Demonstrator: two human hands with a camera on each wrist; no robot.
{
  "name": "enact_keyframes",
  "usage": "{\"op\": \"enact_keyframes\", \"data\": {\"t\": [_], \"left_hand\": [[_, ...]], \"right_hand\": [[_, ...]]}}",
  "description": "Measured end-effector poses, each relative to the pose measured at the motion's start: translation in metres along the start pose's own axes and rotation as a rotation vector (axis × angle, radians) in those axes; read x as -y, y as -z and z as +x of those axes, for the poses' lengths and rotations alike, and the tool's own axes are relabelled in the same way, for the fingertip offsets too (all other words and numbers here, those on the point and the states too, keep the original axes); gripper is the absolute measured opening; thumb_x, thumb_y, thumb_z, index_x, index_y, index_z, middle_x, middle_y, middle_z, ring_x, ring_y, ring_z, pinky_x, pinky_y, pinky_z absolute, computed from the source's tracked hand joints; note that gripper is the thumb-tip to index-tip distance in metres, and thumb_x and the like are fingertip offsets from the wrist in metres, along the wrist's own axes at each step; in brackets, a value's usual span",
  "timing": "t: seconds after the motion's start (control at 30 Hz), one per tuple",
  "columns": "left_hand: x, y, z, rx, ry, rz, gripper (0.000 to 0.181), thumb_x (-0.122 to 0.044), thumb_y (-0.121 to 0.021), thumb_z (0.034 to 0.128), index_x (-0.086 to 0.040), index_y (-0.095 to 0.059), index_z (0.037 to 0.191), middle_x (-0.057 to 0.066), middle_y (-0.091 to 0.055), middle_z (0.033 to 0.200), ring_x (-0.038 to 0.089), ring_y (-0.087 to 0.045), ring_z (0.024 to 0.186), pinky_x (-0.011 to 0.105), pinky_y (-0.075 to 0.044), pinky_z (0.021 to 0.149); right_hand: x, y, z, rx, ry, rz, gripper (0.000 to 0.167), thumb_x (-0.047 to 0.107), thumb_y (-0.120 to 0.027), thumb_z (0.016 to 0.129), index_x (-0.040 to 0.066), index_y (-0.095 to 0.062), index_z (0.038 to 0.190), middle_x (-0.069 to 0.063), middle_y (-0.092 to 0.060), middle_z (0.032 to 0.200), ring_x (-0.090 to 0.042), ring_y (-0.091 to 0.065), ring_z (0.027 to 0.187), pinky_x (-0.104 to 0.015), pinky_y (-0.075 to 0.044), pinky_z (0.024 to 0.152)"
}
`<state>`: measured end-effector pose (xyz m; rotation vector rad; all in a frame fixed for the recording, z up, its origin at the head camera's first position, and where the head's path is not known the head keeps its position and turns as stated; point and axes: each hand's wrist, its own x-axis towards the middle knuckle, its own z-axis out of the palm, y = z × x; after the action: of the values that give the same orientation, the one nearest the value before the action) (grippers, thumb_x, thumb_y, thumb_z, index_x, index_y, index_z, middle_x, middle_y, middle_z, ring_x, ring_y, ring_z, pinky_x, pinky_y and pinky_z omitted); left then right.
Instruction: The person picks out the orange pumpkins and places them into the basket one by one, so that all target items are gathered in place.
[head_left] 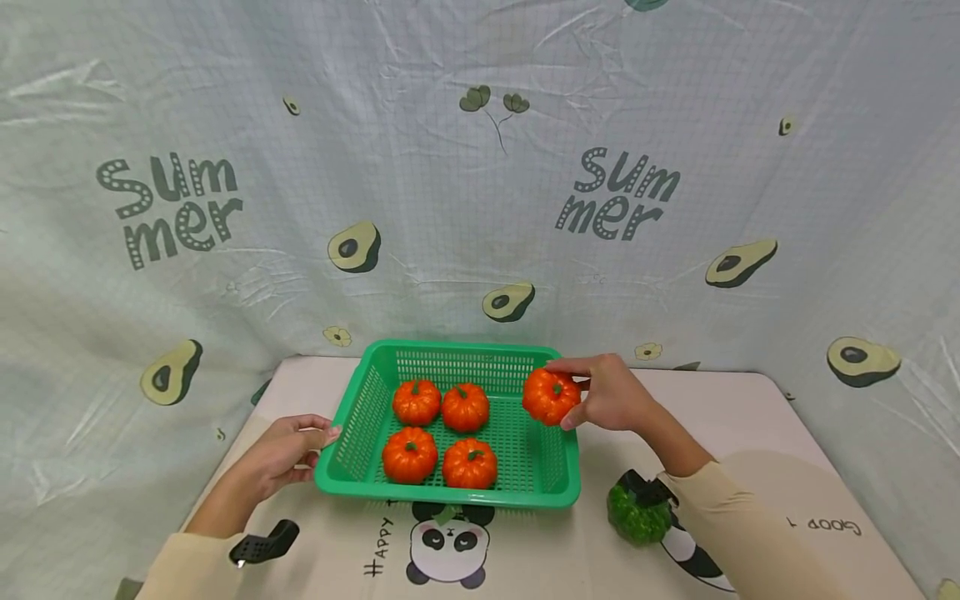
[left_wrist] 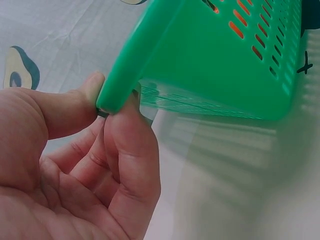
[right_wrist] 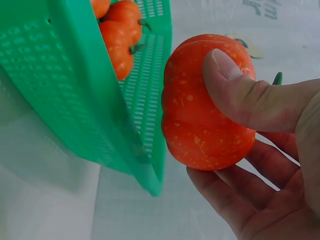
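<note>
A green plastic basket (head_left: 450,498) with slotted walls stands on the table, with several small orange pumpkins (head_left: 410,456) inside, grouped toward its left and middle. My left hand (head_left: 288,454) pinches the basket's left rim between thumb and fingers; the left wrist view shows the rim (left_wrist: 125,75) caught there. In my right hand (head_left: 615,396) is another orange pumpkin (right_wrist: 207,115), its thumb on one side and fingers on the other. That pumpkin is held up at the basket's right end, near the rim, and its green stem (right_wrist: 278,78) points toward the palm.
A green, bumpy vegetable (head_left: 637,515) lies on the table right of the basket, partly hidden by the right wrist's black camera. The pale table cover (head_left: 337,550) has printed pandas and lettering. Behind it hangs a patterned curtain (head_left: 427,183), close to the basket's far side.
</note>
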<state>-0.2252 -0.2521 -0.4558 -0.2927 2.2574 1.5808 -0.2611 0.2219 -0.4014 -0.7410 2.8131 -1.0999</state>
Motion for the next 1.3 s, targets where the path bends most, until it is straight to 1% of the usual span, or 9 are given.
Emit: {"op": "enact_keyframes", "data": {"t": [0.13,0.2,0.37,0.5,0.7,0.8,0.93,1.07,1.3], "left_hand": [[-0.001,0.0,0.0,0.001,-0.001,-0.001,0.039,-0.026,-0.063,0.1048,0.003,-0.053,0.129,-0.002,-0.061,0.079,0.016,-0.054,0.072,0.032,-0.052,0.064],[-0.002,0.0,0.001,0.002,-0.002,0.0,0.038,-0.027,-0.062,0.105,0.002,-0.054,0.129,-0.002,-0.061,0.079,0.016,-0.055,0.072,0.032,-0.052,0.064],[-0.003,0.001,0.001,-0.003,-0.006,0.004,0.037,-0.027,-0.062,0.1052,0.002,-0.055,0.128,-0.002,-0.062,0.079,0.017,-0.055,0.072,0.033,-0.052,0.064],[-0.004,0.0,0.0,-0.004,-0.007,0.001,0.035,-0.027,-0.062,0.1052,0.001,-0.055,0.126,-0.002,-0.061,0.079,0.017,-0.055,0.072,0.033,-0.052,0.064],[-0.005,0.0,-0.002,-0.006,-0.006,-0.007,0.035,-0.027,-0.063,0.1046,0.001,-0.056,0.124,-0.001,-0.061,0.078,0.017,-0.054,0.072,0.032,-0.052,0.064],[-0.006,-0.001,-0.003,-0.011,-0.005,-0.01,0.034,-0.027,-0.064,0.1044,0.001,-0.057,0.123,-0.001,-0.061,0.077,0.017,-0.054,0.072,0.032,-0.052,0.064],[-0.005,-0.001,-0.003,-0.017,-0.001,-0.012,0.033,-0.026,-0.064,0.1042,0.001,-0.057,0.122,-0.001,-0.061,0.078,0.017,-0.055,0.072,0.032,-0.052,0.063],[-0.004,-0.001,-0.003,-0.02,0.001,-0.017,0.033,-0.026,-0.064,0.1039,0.001,-0.057,0.122,-0.001,-0.061,0.077,0.017,-0.055,0.071,0.032,-0.052,0.063],[-0.002,-0.001,-0.002,-0.018,0.008,-0.026,0.031,-0.025,-0.064,0.1042,0.0,-0.057,0.122,-0.001,-0.061,0.077,0.016,-0.054,0.07,0.032,-0.052,0.063]], "right_hand": [[0.002,-0.006,0.003,0.025,0.013,-0.008,0.073,0.004,-0.096,0.067,0.004,-0.068,0.135,-0.02,-0.07,0.134,-0.036,-0.074,0.11,-0.042,-0.063,0.087],[0.003,-0.008,0.005,0.032,0.015,-0.013,0.074,0.004,-0.096,0.066,0.005,-0.069,0.135,-0.019,-0.07,0.134,-0.035,-0.074,0.111,-0.042,-0.063,0.088],[0.008,-0.013,0.009,0.026,0.019,-0.063,0.077,0.005,-0.098,0.063,0.009,-0.071,0.134,-0.014,-0.073,0.132,-0.026,-0.071,0.107,-0.041,-0.061,0.087],[0.009,-0.017,0.011,0.024,0.028,-0.085,0.077,0.006,-0.099,0.062,0.011,-0.071,0.134,-0.013,-0.073,0.132,-0.025,-0.068,0.107,-0.043,-0.06,0.088],[0.009,-0.023,0.016,0.025,0.025,-0.103,0.078,0.007,-0.099,0.061,0.013,-0.072,0.133,-0.013,-0.074,0.13,-0.023,-0.067,0.105,-0.036,-0.058,0.085],[0.01,-0.025,0.019,0.024,0.025,-0.123,0.078,0.008,-0.1,0.061,0.014,-0.072,0.134,-0.012,-0.077,0.121,-0.02,-0.066,0.1,-0.033,-0.057,0.082],[0.008,-0.027,0.023,0.027,0.028,-0.144,0.078,0.009,-0.1,0.061,0.015,-0.072,0.133,-0.011,-0.078,0.12,-0.02,-0.067,0.102,-0.035,-0.058,0.084],[0.005,-0.03,0.027,0.032,0.03,-0.152,0.076,0.009,-0.099,0.062,0.016,-0.072,0.133,-0.011,-0.075,0.127,-0.024,-0.069,0.11,-0.042,-0.06,0.091],[0.0,-0.033,0.034,0.053,0.063,-0.147,0.075,0.011,-0.099,0.062,0.013,-0.072,0.132,-0.011,-0.076,0.126,-0.025,-0.069,0.11,-0.045,-0.059,0.093]]}}
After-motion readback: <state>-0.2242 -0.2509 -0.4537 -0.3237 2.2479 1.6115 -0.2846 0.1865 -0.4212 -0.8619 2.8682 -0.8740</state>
